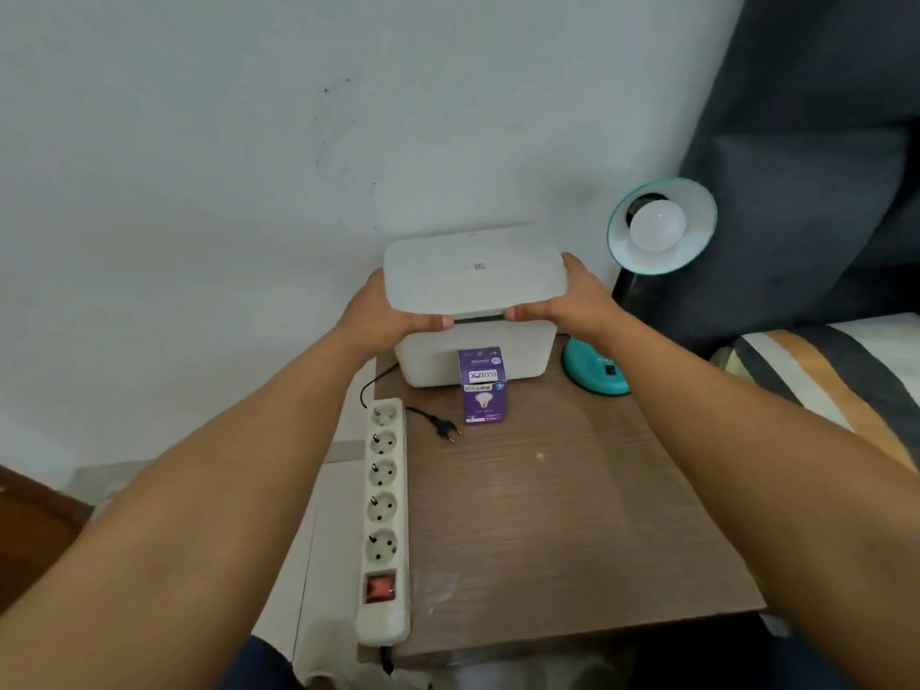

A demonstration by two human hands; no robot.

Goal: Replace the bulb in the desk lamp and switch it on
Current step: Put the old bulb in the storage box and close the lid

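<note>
A teal desk lamp (pixel 662 226) stands at the back right of the wooden table (pixel 547 515), its shade turned toward me with a white bulb (pixel 657 226) in it. Its teal base (pixel 595 371) carries a black switch. A purple bulb carton (pixel 482 385) stands upright in front of a white box (pixel 478 356). My left hand (pixel 383 311) and my right hand (pixel 572 296) grip the two sides of the box's white lid (pixel 473 271), which is held slightly above the box. The lamp's black plug (pixel 443 428) lies loose on the table.
A white power strip (pixel 382 520) with several sockets and a red switch lies along the table's left edge. A white wall is behind. A dark curtain (pixel 806 141) hangs at right, above a striped bed (pixel 836 376). Floor shows at lower left.
</note>
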